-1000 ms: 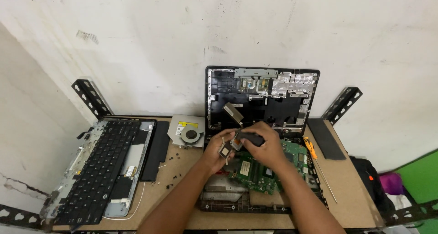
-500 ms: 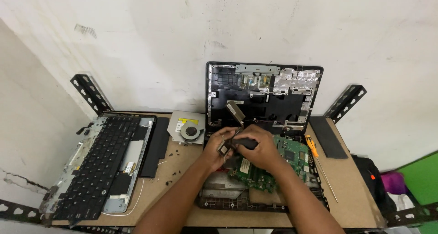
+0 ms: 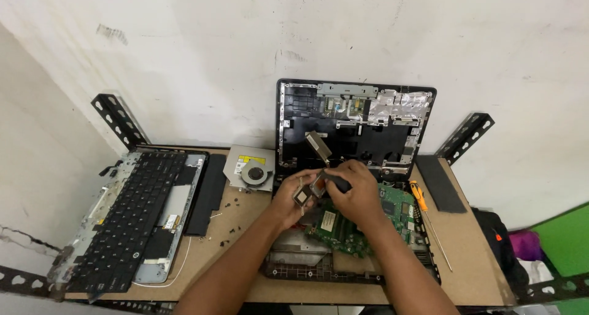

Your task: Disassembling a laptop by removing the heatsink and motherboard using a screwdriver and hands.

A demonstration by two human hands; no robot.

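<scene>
Both hands gripping copper heatsink above green motherboard, screwdriver just right

I am seeing two bare forearms coming in from the bottom edge, sleeveless as far as the frame shows, the left hand and right hand wearing no gloves.

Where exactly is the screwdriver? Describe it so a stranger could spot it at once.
Start at the green circuit board under the hands. Just right of it, on the brown worktop, lies the screwdriver: orange handle, thin metal shaft pointing toward the near edge, unlike the flat black strip beside it.
</scene>
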